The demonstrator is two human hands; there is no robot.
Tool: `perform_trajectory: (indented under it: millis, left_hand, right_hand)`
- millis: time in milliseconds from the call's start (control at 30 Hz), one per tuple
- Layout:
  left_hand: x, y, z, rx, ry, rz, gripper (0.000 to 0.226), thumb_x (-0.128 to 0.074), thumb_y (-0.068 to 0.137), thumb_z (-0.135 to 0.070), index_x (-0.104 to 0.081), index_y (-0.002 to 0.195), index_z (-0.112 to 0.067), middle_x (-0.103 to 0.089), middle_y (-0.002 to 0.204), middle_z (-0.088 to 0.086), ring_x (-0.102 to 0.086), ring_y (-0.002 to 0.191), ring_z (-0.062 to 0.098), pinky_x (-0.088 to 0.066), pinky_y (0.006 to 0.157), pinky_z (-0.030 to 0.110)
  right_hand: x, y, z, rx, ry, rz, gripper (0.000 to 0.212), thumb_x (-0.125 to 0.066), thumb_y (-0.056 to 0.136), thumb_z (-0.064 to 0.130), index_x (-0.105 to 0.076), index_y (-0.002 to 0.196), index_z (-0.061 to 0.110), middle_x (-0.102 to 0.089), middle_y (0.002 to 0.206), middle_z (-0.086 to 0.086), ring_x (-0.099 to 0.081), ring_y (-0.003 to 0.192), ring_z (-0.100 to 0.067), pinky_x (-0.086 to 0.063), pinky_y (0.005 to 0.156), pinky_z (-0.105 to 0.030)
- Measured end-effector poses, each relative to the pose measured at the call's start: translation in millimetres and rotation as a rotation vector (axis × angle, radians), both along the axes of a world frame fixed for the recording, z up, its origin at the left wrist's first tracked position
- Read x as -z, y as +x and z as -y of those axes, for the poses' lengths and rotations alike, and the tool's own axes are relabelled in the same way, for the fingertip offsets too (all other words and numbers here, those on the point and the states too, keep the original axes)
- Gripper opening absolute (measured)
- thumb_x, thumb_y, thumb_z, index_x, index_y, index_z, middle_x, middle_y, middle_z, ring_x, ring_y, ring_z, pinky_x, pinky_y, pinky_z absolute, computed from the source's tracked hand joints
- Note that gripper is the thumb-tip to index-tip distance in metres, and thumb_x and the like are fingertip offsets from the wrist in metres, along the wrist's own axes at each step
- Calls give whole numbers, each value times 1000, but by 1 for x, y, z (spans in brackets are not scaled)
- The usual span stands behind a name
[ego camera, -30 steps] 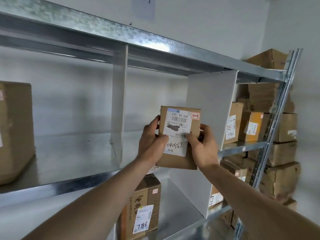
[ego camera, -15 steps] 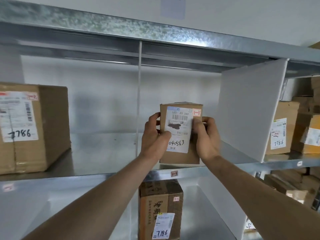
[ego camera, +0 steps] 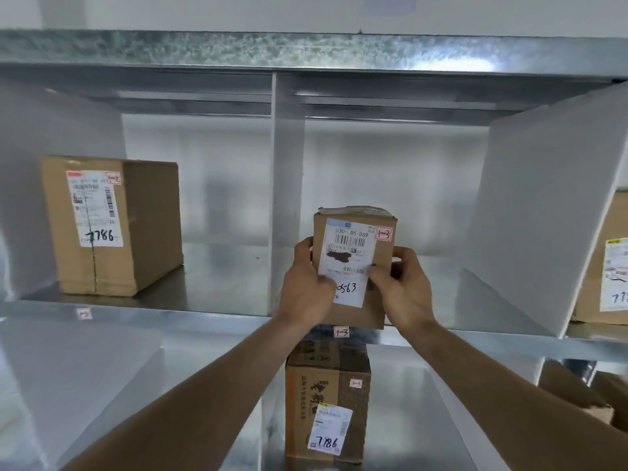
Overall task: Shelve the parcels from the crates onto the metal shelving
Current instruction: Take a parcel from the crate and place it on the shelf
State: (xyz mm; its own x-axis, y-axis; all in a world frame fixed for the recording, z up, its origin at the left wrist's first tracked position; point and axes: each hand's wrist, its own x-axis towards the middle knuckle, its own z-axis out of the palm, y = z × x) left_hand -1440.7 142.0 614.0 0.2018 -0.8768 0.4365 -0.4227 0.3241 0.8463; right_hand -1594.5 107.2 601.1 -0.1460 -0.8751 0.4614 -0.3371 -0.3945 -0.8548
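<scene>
A small brown parcel (ego camera: 353,243) with a white label and a red "1-3" sticker stands upright at the front edge of the metal shelf (ego camera: 210,316). Its base is level with the shelf edge; whether it rests on it I cannot tell. My left hand (ego camera: 306,287) grips its left side, thumb over the label. My right hand (ego camera: 401,287) grips its right side, fingers curled round the edge. The parcel is in the bay right of the white divider (ego camera: 287,198), above the shelf tag "1-3" (ego camera: 341,332).
A larger box marked 7786 (ego camera: 108,226) stands in the left bay. Another 7786 box (ego camera: 328,402) sits on the shelf below. A slanted white divider (ego camera: 543,212) bounds the bay on the right, with a labelled box (ego camera: 608,266) beyond it.
The view has swung left and squared up to the shelf. Both hands have brought the parcel lower and further in, down to the shelf edge in the 1-3 bay.
</scene>
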Motion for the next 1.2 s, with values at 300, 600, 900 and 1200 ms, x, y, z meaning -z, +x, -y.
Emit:
perform_trajectory:
  millis: [300, 600, 900, 1200]
  left_hand:
    - [-5, 0, 18, -64, 41, 52, 69, -48, 89, 13, -30, 148, -17, -61, 132, 4, -60, 118, 24, -48, 58, 5]
    - [1, 6, 39, -85, 41, 65, 72, -53, 89, 12, -30, 149, -21, -59, 137, 2, -61, 122, 24, -56, 76, 23]
    - [-1, -2, 23, -131, 67, 69, 89, -62, 92, -3, -6, 158, -24, -42, 154, -3, -53, 131, 25, -46, 53, 7]
    - [18, -16, -7, -146, -131, 150, 82, -78, 75, -34, -33, 143, -38, -51, 138, -10, -51, 126, 19, -57, 93, 33]
  right_hand:
    - [-3, 1, 26, -28, 36, -21, 38, -68, 89, 27, -54, 124, 26, -67, 90, 9, -61, 82, -1, -42, 62, -21]
    - [-1, 7, 46, -29, 44, 2, 40, -68, 88, 24, -54, 125, 26, -68, 93, 9, -62, 85, -3, -44, 66, -22]
    - [2, 4, 34, -32, 0, -16, 63, -67, 93, 38, -38, 147, 25, -59, 124, 3, -58, 113, -17, -43, 84, -26]
    - [15, 3, -1, 52, -164, 45, 67, -71, 90, 43, -36, 145, 26, -54, 129, 9, -53, 112, -11, -50, 90, -30]
